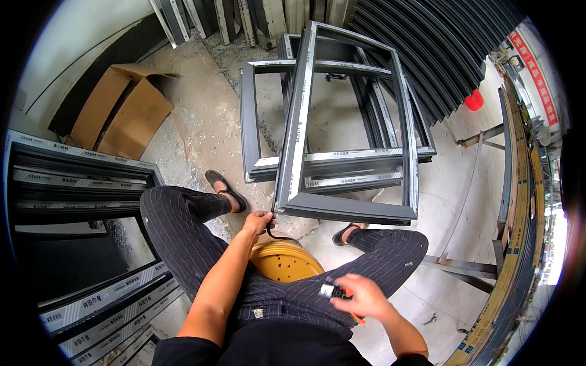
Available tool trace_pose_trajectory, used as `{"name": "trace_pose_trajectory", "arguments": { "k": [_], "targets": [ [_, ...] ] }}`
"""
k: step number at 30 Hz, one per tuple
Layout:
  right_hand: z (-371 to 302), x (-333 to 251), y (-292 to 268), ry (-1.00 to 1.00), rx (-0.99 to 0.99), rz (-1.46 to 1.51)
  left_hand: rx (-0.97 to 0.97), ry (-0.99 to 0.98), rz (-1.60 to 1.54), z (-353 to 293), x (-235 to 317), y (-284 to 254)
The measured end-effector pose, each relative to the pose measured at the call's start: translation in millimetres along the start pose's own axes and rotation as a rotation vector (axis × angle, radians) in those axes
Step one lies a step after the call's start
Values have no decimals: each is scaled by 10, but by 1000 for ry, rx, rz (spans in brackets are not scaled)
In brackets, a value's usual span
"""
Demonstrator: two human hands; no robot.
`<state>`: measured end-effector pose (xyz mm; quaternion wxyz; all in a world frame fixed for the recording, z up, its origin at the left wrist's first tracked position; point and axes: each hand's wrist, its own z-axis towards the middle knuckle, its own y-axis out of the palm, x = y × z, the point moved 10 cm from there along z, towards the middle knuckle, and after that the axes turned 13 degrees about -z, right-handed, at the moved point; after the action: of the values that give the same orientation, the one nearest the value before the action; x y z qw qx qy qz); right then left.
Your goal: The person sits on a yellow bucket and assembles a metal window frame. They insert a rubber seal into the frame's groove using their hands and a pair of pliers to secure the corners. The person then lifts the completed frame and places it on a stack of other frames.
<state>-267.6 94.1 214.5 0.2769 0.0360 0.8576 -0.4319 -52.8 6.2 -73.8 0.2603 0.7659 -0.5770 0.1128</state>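
Note:
My left hand (259, 222) is closed in a pinch on a thin black strip (282, 236), beside the near left corner of a dark grey window frame (348, 207). That frame leans tilted over other frames, with white printed protective film along its sides. The strip curves down from my fingers over the yellow round stool or bucket (287, 265) between my legs, which has small dark marks on its top. Over my right thigh, my right hand (364, 297) is closed around a small black and white object (332, 291); its kind is unclear. Something orange (358, 318) shows below that hand.
More grey frames (250, 116) lie stacked beneath the tilted one. Further frames (91, 305) are piled at my left. An open cardboard box (137, 116) sits at the far left. Dark profiles (427, 49) stand at the back right; a metal rack (500, 268) runs along the right.

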Motion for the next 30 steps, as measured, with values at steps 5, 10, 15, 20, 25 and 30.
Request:
{"name": "trace_pose_trajectory", "arguments": {
  "k": [5,10,15,20,25,30],
  "targets": [
    [335,215,-343,-2,22,1311,81,0,-84,42,-44,-51],
    [856,71,70,192,-92,1728,36,-37,-62,20,-69,-44],
    [1343,158,403,138,-225,770,-7,-73,-100,0,-97,-4],
    [1952,288,627,-16,-115,-65,67,56,-215,50,-9,-55],
    [2306,604,1029,37,-152,-164,10,138,-161,239,-65,-75],
    [2371,730,1250,175,-327,184,13,222,15,308,-15,-128]
  ]
}}
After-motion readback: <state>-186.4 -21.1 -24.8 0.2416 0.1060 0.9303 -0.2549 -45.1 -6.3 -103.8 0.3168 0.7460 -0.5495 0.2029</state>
